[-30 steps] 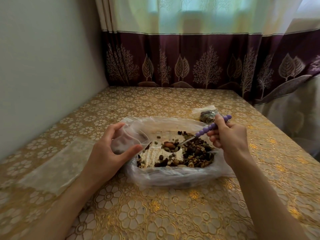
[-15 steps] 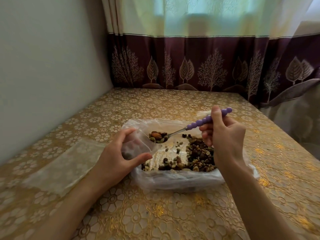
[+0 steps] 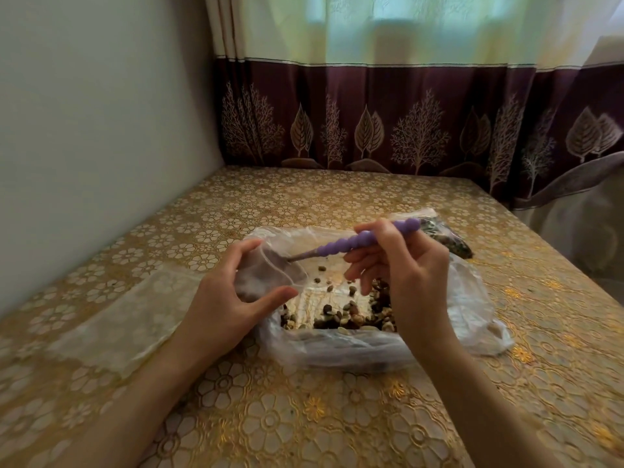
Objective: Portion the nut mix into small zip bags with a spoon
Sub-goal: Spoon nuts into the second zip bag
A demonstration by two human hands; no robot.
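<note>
A large clear plastic bag lies open on the table with the nut mix spread inside it. My left hand holds a small clear zip bag open, thumb below and fingers above its mouth. My right hand pinches the purple beaded handle of a spoon. The spoon's bowl is inside the small bag's mouth, blurred behind the plastic.
A filled small zip bag lies behind my right hand. Flat clear zip bags lie on the gold floral tablecloth to the left. A wall stands at the left, a curtain at the back, and the table edge runs along the right.
My right hand lifted a spoonful of nuts out of the large bag and carried it left into the small bag's mouth. My left hand kept holding the small bag open.
</note>
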